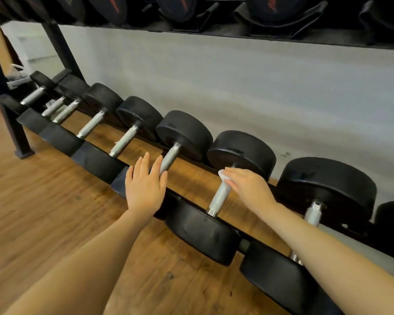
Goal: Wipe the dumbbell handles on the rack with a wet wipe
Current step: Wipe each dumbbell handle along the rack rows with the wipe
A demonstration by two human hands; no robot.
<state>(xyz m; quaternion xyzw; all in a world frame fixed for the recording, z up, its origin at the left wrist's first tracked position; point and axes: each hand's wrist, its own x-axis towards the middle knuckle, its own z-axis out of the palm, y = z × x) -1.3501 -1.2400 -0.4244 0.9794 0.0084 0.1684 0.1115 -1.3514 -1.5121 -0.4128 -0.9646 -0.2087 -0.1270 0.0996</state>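
The right hand (248,187) presses a wet wipe (223,174) on a dumbbell handle (220,196); the left hand (146,185), fingers straight, rests beside the neighbouring handle (170,158), just left of it.

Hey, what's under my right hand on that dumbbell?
A white wet wipe, pressed by the right hand onto the far end of a dumbbell handle. Only the wipe's corner shows; the fingers cover the rest.

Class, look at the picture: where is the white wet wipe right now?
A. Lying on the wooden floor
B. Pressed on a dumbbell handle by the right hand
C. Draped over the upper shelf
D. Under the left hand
B: the right hand presses the wet wipe onto the far end of a dumbbell handle.
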